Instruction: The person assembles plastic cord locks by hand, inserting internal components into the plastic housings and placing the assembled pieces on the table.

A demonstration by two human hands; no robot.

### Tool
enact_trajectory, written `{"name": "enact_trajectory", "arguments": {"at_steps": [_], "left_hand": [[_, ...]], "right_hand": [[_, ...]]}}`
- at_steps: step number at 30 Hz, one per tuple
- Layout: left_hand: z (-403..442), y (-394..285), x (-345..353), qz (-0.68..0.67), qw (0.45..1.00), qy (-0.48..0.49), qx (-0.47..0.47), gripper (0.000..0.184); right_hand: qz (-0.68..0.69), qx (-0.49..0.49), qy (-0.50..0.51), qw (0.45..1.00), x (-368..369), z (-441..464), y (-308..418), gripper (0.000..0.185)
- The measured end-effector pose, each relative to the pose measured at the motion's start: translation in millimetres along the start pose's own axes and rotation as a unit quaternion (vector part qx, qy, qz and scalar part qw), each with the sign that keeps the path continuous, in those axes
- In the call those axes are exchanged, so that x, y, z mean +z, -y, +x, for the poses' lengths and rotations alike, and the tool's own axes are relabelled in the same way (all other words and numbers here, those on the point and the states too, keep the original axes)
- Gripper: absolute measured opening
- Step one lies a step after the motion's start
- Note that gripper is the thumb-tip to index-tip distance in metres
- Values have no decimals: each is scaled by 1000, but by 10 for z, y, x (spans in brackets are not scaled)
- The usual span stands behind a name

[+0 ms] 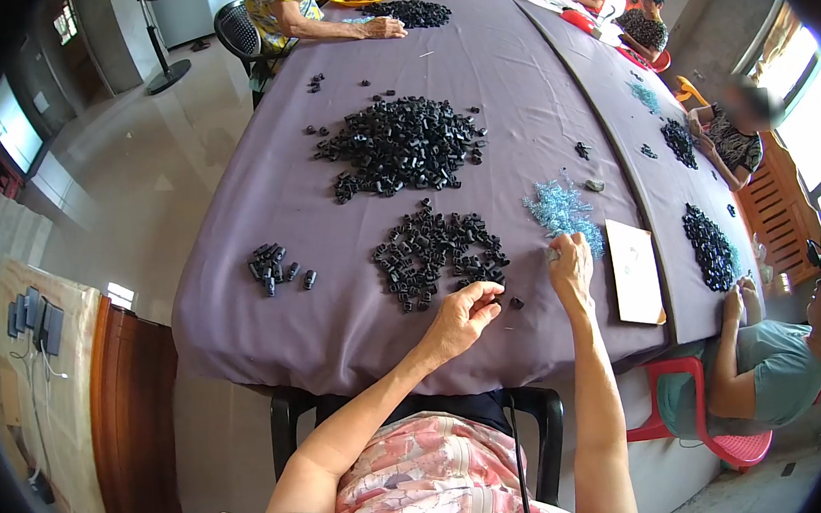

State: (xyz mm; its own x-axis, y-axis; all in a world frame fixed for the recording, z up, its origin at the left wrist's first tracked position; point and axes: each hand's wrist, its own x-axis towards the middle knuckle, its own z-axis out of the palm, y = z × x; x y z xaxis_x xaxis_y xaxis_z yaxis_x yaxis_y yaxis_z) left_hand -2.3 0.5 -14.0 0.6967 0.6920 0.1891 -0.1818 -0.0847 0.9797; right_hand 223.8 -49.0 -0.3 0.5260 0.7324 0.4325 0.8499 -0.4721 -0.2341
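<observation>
My left hand (464, 320) is closed in a pinch at the near right edge of a pile of small black plastic parts (430, 255). A small black part seems to sit at its fingertips, partly hidden by them. One loose black part (516, 302) lies just right of those fingers. My right hand (572, 265) has its fingers drawn together at the near edge of a heap of tiny clear-blue pieces (558, 206). Whatever is between them is too small to make out. Beside that hand lies a white card or board (635, 273).
A larger black heap (407, 146) is farther up the cloth-covered table (261, 201). Several longer black pieces (276, 267) lie at left. A co-worker in a teal shirt (776, 372) sits at right, near another black pile (709, 247). Others work farther along.
</observation>
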Motion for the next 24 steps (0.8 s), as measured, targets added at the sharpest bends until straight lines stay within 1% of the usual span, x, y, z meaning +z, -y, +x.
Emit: {"name": "enact_trajectory", "arguments": {"at_steps": [3, 5, 6, 7, 8, 10, 13, 16, 19, 24], "left_hand": [[5, -24, -36, -22, 999, 8, -36, 18], [11, -115, -78, -14, 998, 32, -56, 19], [12, -85, -79, -38, 997, 37, -63, 18], [19, -30, -81, -61, 995, 43, -70, 17], [27, 8, -84, -84, 992, 48, -77, 16], [37, 32, -74, -117, 989, 34, -81, 15], [44, 7, -75, -139, 985, 27, -93, 13], [56, 19, -119, -159, 982, 41, -96, 15], [60, -30, -153, -184, 976, 45, -109, 18], [60, -47, -170, -259, 961, 14, -100, 19]], "right_hand": [[77, -63, -88, 991, -145, -3, 192, 17], [186, -8, -53, 981, -155, 3, 234, 18], [239, 20, -36, 970, -153, 8, 242, 18], [270, 8, -42, 962, -116, 13, 195, 16], [340, 38, -24, 939, -104, 10, 190, 15], [472, 98, 12, 876, -97, -4, 197, 15], [564, 144, 7, 813, -161, -73, 276, 16], [657, 187, 35, 730, -197, -216, 270, 15], [622, 176, 41, 762, -243, -440, 417, 14], [626, 173, 67, 758, -338, -756, 646, 21]]}}
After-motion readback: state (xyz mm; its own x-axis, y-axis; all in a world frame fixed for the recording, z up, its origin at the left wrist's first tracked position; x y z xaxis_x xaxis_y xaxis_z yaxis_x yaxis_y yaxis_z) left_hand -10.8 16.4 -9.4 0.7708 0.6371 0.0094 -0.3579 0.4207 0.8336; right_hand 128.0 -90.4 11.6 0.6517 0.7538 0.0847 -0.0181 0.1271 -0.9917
